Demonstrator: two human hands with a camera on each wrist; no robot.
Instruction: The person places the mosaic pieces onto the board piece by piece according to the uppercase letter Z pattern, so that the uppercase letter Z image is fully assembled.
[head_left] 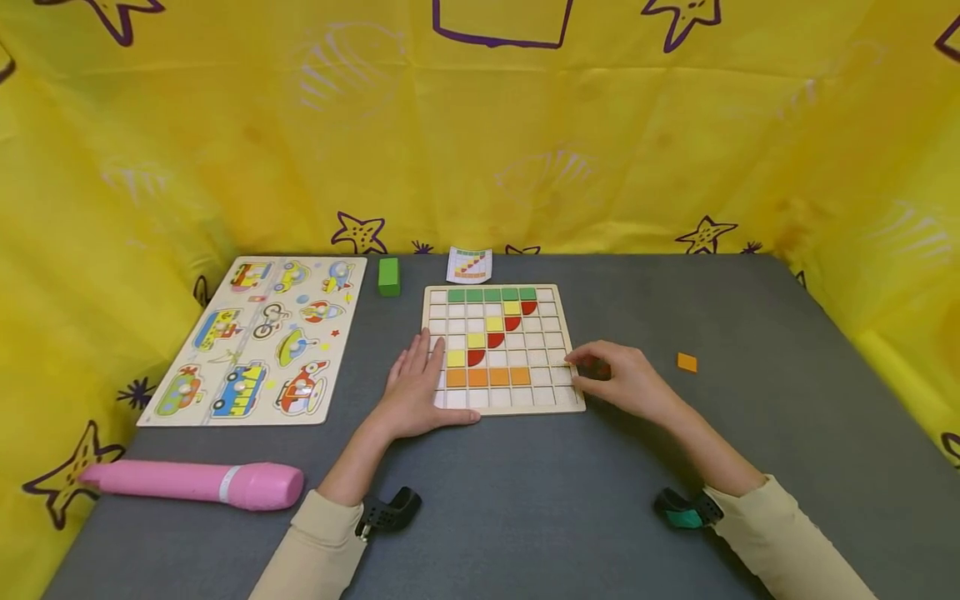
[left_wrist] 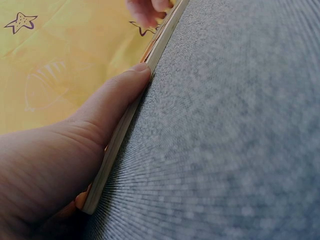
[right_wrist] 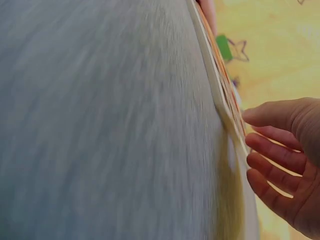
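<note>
A wooden grid board (head_left: 543, 400) lies on the table, its squares partly filled with green, yellow, red quarter-round and orange tiles (head_left: 487, 377). My left hand (head_left: 411, 387) rests on the board's left side with fingers spread, its thumb (left_wrist: 135, 75) along the near edge. At the right edge is my right hand (head_left: 618, 379), its fingertips close to or touching the rim. In the right wrist view its fingers (right_wrist: 272, 152) are loosely bent, and no tile shows between them and the thumb. To the right of that hand lies a loose orange tile (head_left: 686, 362).
Behind the board stands a small pattern card (head_left: 469, 266), with a green block (head_left: 388, 277) to its left. A vehicle puzzle board (head_left: 258, 342) lies at the left, a pink microphone-shaped toy (head_left: 195, 483) nearer. Yellow printed cloth (head_left: 480, 150) surrounds the table.
</note>
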